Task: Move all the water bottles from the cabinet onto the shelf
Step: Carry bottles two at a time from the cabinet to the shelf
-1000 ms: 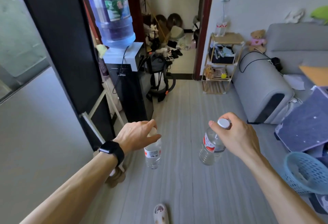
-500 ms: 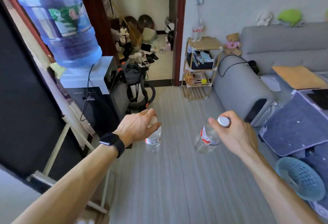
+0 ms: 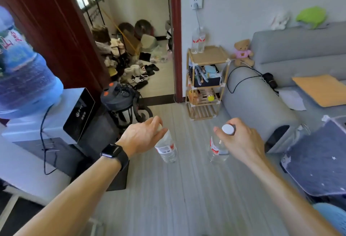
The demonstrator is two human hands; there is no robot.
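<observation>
Since the earlier frames the wooden shelf has been brought larger and nearer the middle of the view, while the water dispenser has slid to the left edge; both carried bottles are gripped as before. The shelf is seen far from the hands and slightly to their right, against the wall between the doorway and the grey sofa. Two bottles are already stood upright at the far left corner of its top board, and the rest of that board is bare.

The right hand is judged the nearer to the shelf. Its thumb and fingers are clamped round the white cap and neck of the right bottle, which hangs with its long axis nearly vertical, base down and tilted a little to the left. The left hand is curled over the top of the left bottle, whose cap is mostly hidden; that bottle also hangs base down.

Both bottles are held low over the floor, well apart from the shelf, so it is judged that they must be carried forward and raised to the top board, then set upright beside the two already there
</observation>
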